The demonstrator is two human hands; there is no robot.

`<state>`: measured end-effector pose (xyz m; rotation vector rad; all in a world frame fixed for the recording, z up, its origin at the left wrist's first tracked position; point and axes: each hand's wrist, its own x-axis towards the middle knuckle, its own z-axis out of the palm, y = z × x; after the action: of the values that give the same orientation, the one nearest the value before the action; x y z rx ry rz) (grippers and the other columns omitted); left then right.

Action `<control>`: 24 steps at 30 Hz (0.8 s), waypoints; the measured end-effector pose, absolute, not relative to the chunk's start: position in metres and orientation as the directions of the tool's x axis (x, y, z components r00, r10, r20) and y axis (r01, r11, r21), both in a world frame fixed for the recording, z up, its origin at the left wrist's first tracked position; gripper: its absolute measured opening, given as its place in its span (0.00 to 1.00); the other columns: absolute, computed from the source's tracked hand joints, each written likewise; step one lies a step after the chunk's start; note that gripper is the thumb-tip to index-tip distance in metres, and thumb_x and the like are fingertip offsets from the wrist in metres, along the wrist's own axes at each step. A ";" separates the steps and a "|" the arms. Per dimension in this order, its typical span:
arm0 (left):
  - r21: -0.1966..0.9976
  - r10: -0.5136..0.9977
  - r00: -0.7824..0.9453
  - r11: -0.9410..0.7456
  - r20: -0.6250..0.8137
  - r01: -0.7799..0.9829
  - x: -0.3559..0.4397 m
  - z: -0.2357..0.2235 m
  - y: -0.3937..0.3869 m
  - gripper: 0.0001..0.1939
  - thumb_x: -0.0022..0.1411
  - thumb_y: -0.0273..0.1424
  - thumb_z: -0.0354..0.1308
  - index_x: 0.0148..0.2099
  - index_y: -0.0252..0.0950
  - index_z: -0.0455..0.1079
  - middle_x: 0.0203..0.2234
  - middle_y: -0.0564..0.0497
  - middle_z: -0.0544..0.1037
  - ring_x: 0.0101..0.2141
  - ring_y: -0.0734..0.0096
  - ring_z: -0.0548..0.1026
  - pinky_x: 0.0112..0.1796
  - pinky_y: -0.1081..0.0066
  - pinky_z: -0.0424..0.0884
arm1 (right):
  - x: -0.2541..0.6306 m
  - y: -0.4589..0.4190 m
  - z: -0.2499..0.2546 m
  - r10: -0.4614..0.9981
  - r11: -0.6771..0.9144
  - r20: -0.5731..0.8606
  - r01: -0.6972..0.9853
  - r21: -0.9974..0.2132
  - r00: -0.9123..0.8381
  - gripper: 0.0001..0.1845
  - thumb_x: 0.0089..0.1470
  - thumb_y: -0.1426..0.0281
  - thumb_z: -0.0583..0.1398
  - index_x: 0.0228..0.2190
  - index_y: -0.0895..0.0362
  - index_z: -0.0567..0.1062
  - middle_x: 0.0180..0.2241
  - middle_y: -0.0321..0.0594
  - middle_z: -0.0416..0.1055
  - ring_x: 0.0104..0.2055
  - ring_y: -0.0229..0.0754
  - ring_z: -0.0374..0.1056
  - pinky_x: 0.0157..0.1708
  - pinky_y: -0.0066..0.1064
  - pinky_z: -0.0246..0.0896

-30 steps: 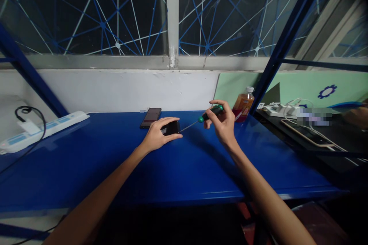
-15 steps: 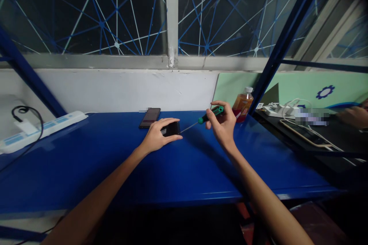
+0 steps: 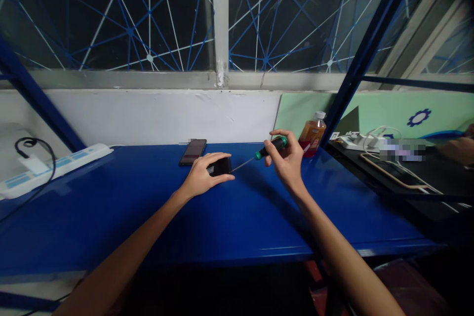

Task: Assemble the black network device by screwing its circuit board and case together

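My left hand (image 3: 201, 176) is closed around a small black box-shaped object (image 3: 221, 167), gripping it between thumb and fingers just over the blue table (image 3: 222, 222). What kind of object it is, I cannot make out. In my right hand (image 3: 287, 158) is a screwdriver (image 3: 276, 146) with a green and black handle, held by thumb and fingers. Its thin metal shaft slants down to the left, and the tip meets the right end of the black object. Behind my left hand a dark smartphone (image 3: 193, 152) lies flat on the table.
A bottle of reddish-orange drink (image 3: 313, 133) stands just behind my right hand. On the left lies a white power strip (image 3: 55, 170) with a black cable. To the right, a black surface carries a phone (image 3: 392, 172) and white cables; another person's hand (image 3: 457, 150) is there.
The screwdriver handle looks slightly turned in my right hand, its tip still at the black object. My left hand keeps its place.
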<state>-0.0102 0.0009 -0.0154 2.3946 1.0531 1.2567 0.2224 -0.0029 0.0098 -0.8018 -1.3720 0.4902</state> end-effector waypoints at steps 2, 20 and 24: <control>0.508 0.694 0.371 -0.711 0.617 0.487 -0.010 -0.015 0.001 0.25 0.53 0.42 0.67 0.52 0.41 0.71 0.48 0.45 0.77 0.50 0.56 0.74 0.53 0.53 0.68 | 0.222 -0.004 0.010 0.724 0.637 0.661 0.178 -0.750 0.196 0.16 0.53 0.61 0.63 0.42 0.53 0.68 0.17 0.26 0.62 0.14 0.34 0.62 0.15 0.27 0.57; 0.514 0.695 0.375 -0.713 0.614 0.477 -0.010 -0.014 0.000 0.26 0.52 0.41 0.68 0.52 0.41 0.71 0.49 0.46 0.77 0.50 0.57 0.73 0.53 0.54 0.67 | 0.223 -0.004 0.011 0.730 0.607 0.651 0.240 -0.757 0.208 0.16 0.52 0.61 0.64 0.40 0.54 0.69 0.15 0.25 0.61 0.12 0.31 0.57 0.12 0.24 0.51; 0.515 0.691 0.367 -0.715 0.622 0.474 -0.010 -0.015 0.001 0.26 0.52 0.41 0.69 0.52 0.41 0.71 0.48 0.46 0.77 0.50 0.58 0.74 0.54 0.54 0.67 | 0.225 -0.004 0.010 0.742 0.627 0.651 0.175 -0.759 0.160 0.14 0.56 0.61 0.60 0.42 0.54 0.68 0.18 0.26 0.62 0.13 0.31 0.59 0.14 0.25 0.54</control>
<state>-0.0100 0.0015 -0.0148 2.3812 1.0385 1.2682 0.2248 -0.0039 0.0097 -0.8478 -1.3825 0.4832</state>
